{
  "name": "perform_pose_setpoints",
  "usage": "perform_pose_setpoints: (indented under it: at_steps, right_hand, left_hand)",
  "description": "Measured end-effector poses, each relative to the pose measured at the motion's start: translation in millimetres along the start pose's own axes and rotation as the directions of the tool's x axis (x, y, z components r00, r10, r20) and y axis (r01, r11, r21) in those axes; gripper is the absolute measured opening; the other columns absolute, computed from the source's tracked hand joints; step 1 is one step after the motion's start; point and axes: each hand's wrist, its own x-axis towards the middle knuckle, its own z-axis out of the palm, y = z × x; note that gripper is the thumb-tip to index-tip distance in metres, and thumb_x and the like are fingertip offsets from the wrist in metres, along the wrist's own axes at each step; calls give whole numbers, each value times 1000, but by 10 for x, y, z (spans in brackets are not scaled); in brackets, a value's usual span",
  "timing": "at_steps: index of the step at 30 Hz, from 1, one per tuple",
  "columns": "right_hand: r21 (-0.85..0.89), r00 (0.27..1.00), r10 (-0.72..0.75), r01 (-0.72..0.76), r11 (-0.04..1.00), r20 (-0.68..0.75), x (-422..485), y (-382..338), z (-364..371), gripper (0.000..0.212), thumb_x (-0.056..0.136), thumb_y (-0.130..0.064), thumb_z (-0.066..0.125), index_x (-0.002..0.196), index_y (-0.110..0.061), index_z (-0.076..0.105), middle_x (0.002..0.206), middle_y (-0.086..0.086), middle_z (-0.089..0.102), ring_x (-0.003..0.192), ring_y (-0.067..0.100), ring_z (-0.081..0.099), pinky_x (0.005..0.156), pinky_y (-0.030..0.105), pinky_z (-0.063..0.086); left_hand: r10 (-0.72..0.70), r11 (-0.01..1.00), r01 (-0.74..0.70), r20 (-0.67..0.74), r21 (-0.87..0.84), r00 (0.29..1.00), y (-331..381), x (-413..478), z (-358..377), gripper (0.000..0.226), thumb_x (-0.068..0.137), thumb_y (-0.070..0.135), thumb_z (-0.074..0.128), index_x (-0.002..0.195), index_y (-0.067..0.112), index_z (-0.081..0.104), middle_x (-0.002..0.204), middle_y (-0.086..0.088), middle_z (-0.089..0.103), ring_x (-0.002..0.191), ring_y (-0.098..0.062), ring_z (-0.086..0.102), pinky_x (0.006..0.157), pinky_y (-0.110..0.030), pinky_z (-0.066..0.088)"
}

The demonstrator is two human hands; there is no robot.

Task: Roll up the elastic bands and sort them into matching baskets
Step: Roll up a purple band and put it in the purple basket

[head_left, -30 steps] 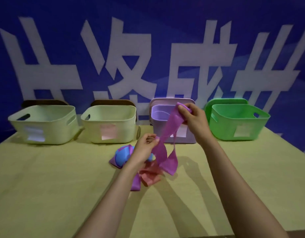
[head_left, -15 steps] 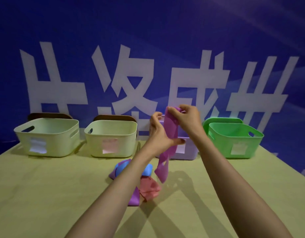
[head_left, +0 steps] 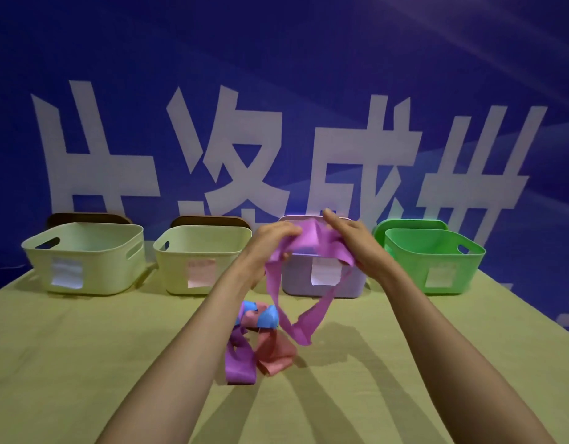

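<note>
Both hands are up in front of the lilac basket (head_left: 324,285), sharing one magenta band (head_left: 312,240). The left hand (head_left: 273,241) has its fingers (head_left: 284,230) curled down over one end, bunching it. The right hand (head_left: 360,248) grips the other end, most of its fingertips tucked behind the rubber, with one finger poking up above the basket rim. Between the hands the band is crumpled; below them it drops in a long loop across the basket's front and clips the edge of its white label (head_left: 323,274). Whether the lowest fold touches the desk (head_left: 84,363) or hangs just clear, I cannot tell.

The inside of the lilac basket is hidden by the hands.

Near the left forearm, a small heap lies on the desk: a blue band (head_left: 264,317), a salmon band (head_left: 273,350) and a purple band (head_left: 240,363), tangled together, partly covered by the arm.

Along the back sit a far-left cream basket (head_left: 84,257), a second cream basket (head_left: 200,257) and, on the right, a green basket (head_left: 433,261), each with a paper label too blurred to read. Brown shapes (head_left: 87,217) peek over the cream baskets, mostly hidden. The blue backdrop (head_left: 276,75) carries large white characters cut off by the baskets.
</note>
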Motion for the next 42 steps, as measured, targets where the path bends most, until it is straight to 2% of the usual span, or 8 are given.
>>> perform_pose_setpoints:
  at_steps: [4,9,13,17,23,30,35,42]
  right_hand:
    - [-54,973,17,-5,999,230,-68,40,-96,28,79,-38,65,72,-11,63,56,-6,53,49,5,46,48,14,36]
    - [243,951,-66,-10,970,302,-11,72,-24,9,84,-23,61,85,-15,64,79,0,64,73,10,59,67,20,46]
    - [286,979,-72,16,958,189,13,88,114,10,88,-11,58,94,-13,66,80,-4,67,75,8,60,66,17,46]
    - [262,984,-110,71,962,137,5,119,205,13,94,-8,53,90,-14,63,81,-3,65,75,8,57,65,14,46]
    - [137,982,-144,127,982,121,-27,124,214,8,87,-15,62,83,-16,68,81,-1,68,82,13,61,77,25,49]
    - [-88,955,-239,226,970,-179,-18,98,291,14,79,-22,76,78,-10,69,82,7,67,77,21,66,67,33,57]
    - [-176,950,-297,278,944,-96,13,31,280,30,82,-26,73,109,-20,61,96,1,65,86,20,65,76,35,58]
    - [-187,927,-344,315,931,-151,115,-229,302,7,88,-13,66,94,-12,64,78,6,61,71,14,61,69,31,56]
  left_hand:
    - [-119,987,118,-1,-108,993,-50,77,-176,15,83,24,67,72,15,62,52,4,46,40,-7,35,39,-17,29]
    - [-7,988,24,-111,150,994,-211,68,-122,11,85,16,69,94,9,66,80,0,65,77,-15,58,56,-15,44]
    - [110,986,-76,-238,151,965,-266,51,-94,19,93,31,58,85,17,68,83,0,69,85,-19,62,73,-22,51]
    - [16,998,-10,-105,54,994,-204,-50,-57,41,85,53,57,100,18,71,96,-5,72,93,-19,68,86,-33,54]
    - [122,992,-125,-115,-21,986,-223,-104,-82,15,87,13,66,102,13,68,94,-5,72,92,-20,67,87,-34,52]
    - [153,988,-154,-102,-4,983,-116,-105,-74,21,90,2,58,98,19,68,94,-3,71,90,-21,66,86,-39,51]
    - [265,959,-263,-4,106,964,50,-99,-140,30,88,-6,55,100,19,68,99,-2,70,95,-15,65,85,-31,54]
    - [303,953,-295,-136,74,943,87,9,-92,31,86,3,65,110,17,52,103,-2,62,92,-11,63,76,-18,51]
